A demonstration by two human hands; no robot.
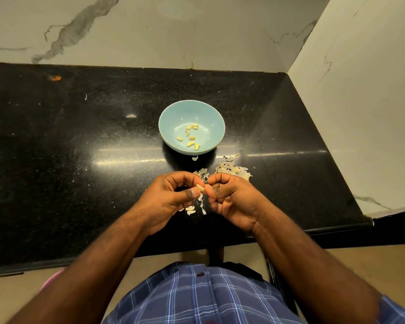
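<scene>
Pale and small, the garlic clove (200,187) sits between the two hands. The thumb and curled fingers of the left hand (171,199) pinch it, and its long axis runs across toward the right hand (229,199), whose thumb and forefinger nip its tip. Both hands are equally near. Beyond the knuckles stands a light blue bowl (173,113) holding peeled cloves (191,137). Papery skins (229,170) lie just past the right hand on the black counter (80,160).

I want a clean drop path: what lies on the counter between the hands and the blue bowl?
Head view: papery peel scraps, one by the bowl, a pile just beyond the right hand; otherwise bare black counter.
</scene>
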